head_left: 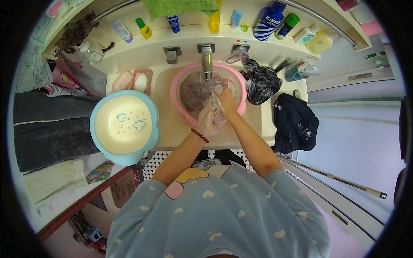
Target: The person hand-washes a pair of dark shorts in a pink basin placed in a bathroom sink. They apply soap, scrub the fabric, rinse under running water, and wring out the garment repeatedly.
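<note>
A pink basin (174,92) stands in the sink under the faucet (207,60), holding cloudy water and soaked fabric. Above its near half, my right hand (227,101) is closed on a wet, sheer pale-pink cloth (213,111). That cloth drapes over my left hand (205,124), which comes in from the lower left and meets the right one. Beneath the fabric the left fingers are hidden, so their grip does not show. A reddish-brown bead bracelet (199,135) circles my left wrist.
A blue-rimmed basin (97,129) stands at the left, near a pink soap dish (148,77). Wet black-and-white fabric (260,81) lies right of the pink basin; dark navy clothing (294,122) hangs over the counter's right edge. Bottles and tubes line the back ledge (161,36).
</note>
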A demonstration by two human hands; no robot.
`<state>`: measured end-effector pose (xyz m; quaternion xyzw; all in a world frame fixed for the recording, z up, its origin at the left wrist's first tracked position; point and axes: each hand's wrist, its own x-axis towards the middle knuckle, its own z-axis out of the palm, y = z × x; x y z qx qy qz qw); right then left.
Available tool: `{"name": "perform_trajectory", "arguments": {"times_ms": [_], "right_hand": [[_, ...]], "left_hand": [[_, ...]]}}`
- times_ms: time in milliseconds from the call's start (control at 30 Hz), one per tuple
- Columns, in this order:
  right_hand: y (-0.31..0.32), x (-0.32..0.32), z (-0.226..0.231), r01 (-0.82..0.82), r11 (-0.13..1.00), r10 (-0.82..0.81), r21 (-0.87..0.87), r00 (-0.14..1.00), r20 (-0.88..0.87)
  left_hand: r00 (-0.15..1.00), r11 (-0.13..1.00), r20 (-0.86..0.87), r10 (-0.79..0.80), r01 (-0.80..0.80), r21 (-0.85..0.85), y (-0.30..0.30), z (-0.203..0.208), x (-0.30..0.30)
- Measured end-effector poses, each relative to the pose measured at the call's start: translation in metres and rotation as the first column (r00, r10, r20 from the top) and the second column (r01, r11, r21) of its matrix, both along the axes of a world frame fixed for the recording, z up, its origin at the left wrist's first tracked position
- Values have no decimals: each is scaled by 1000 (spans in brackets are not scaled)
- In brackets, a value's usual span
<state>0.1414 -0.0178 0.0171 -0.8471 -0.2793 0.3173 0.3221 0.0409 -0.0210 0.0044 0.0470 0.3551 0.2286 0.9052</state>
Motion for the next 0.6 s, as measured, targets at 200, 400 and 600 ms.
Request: {"name": "perform_trajectory", "arguments": {"times_ms": [200,400,600], "right_hand": [[-44,-49,-5,-446,892,428,-79,772,471],[-5,-10,-21,-139,990,137,-21,913,384],[-47,-53,11,-408,911,391,-58,810,438]], "left_hand": [[915,810,282,-287,75,582,26,-13,-17],[918,36,-396,4,396,918,0,-8,-13],[996,991,69,-52,43,128,32,-18,-22]]}}
